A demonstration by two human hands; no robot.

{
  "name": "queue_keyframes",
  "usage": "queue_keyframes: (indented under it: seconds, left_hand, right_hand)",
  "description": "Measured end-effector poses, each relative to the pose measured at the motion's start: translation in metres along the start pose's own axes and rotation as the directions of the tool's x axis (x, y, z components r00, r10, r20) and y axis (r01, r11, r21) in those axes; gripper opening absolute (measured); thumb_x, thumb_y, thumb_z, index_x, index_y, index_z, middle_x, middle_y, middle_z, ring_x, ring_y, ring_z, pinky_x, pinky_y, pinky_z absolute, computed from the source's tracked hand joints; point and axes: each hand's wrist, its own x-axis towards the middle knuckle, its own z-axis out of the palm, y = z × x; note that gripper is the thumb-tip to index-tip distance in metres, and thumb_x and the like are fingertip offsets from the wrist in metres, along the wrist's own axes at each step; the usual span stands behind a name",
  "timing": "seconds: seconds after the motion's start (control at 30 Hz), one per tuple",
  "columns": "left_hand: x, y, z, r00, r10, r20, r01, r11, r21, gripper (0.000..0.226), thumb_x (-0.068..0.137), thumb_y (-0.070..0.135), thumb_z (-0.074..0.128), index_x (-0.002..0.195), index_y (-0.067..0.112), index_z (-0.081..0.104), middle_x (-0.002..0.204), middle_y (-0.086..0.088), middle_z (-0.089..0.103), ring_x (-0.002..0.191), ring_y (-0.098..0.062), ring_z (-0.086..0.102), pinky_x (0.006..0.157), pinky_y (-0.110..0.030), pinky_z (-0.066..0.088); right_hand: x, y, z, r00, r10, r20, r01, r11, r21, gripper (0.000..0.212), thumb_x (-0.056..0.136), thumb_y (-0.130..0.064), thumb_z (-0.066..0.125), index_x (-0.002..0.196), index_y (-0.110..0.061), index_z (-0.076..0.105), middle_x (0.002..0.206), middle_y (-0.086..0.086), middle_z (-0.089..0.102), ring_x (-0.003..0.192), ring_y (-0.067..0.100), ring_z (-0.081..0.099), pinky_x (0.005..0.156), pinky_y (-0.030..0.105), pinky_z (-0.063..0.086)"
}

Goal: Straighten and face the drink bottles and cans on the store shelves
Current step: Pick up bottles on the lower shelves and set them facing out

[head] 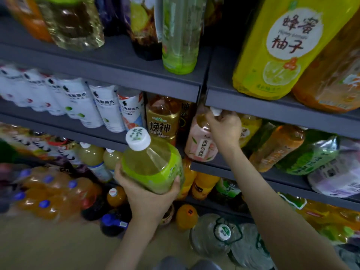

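Observation:
My left hand (148, 193) grips a green-labelled tea bottle (153, 164) with a white cap from below, holding it tilted in front of the shelves. My right hand (224, 129) reaches up to the middle shelf and holds the neck of a pink peach-tea bottle (200, 145), its fingers curled just under the white cap (215, 111). The pink bottle stands at the shelf's front edge, beside a golden-labelled tea bottle (162, 119).
White-labelled water bottles (109, 108) line the middle shelf at left. Large yellow (282, 47) and green (179, 36) bottles stand on the grey top shelf (136, 75). Orange, green and purple bottles lie right of my right hand. Water jugs (218, 236) and orange drinks sit on the floor.

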Motion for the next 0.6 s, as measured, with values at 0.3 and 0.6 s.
queue_keyframes:
  seconds: [0.3, 0.6]
  left_hand:
    - [0.0, 0.134, -0.05, 0.98, -0.119, 0.158, 0.122, 0.992, -0.01, 0.1, 0.038, 0.052, 0.075, 0.12, 0.046, 0.02, 0.116, 0.018, 0.042, 0.103, 0.019, 0.044, 0.082, 0.004, 0.032]
    - [0.02, 0.298, -0.083, 0.862, -0.107, 0.496, 0.035, 0.988, 0.152, 0.095, 0.045, 0.055, 0.076, 0.127, 0.027, 0.036, 0.12, 0.004, 0.046, 0.114, -0.015, 0.05, 0.091, -0.033, 0.049]
  right_hand:
    - [-0.091, -0.094, -0.103, 0.836, 0.165, 0.524, -0.328, 0.915, 0.234, 0.047, 0.087, -0.029, 0.065, 0.127, -0.029, 0.042, 0.115, 0.001, 0.061, 0.105, 0.011, 0.062, 0.072, 0.01, 0.047]
    - [-0.12, -0.271, -0.209, 0.836, 0.187, 0.515, -0.354, 0.901, 0.249, 0.083, 0.063, -0.021, 0.088, 0.119, -0.039, 0.029, 0.11, -0.019, 0.057, 0.099, -0.011, 0.058, 0.079, 0.013, 0.05]
